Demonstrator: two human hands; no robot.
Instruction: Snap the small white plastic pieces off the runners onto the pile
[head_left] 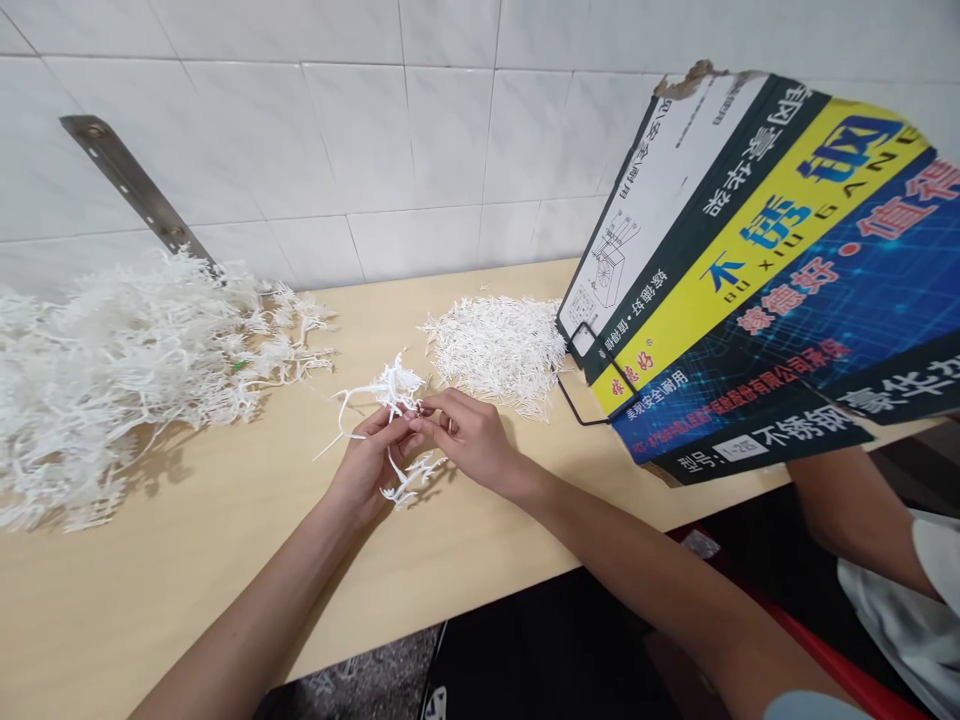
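Observation:
Near the middle of the table, my left hand [369, 462] is closed on a branching white plastic piece [397, 384], whose thin arms stick out above and below the fingers. My right hand [471, 432] meets it from the right, its fingertips pinched at the same piece; what exactly lies between them is too small to tell. Just behind my right hand lies a heap of small white slivers [495, 350]. A large tangled pile of white branching pieces [135, 370] covers the left side of the table.
A big printed cardboard box [750, 270] leans over the table's right side, with a black wire frame [581, 400] at its lower corner. A metal bracket [135, 185] is fixed to the tiled wall. Another person's arm [855, 510] shows at the right edge.

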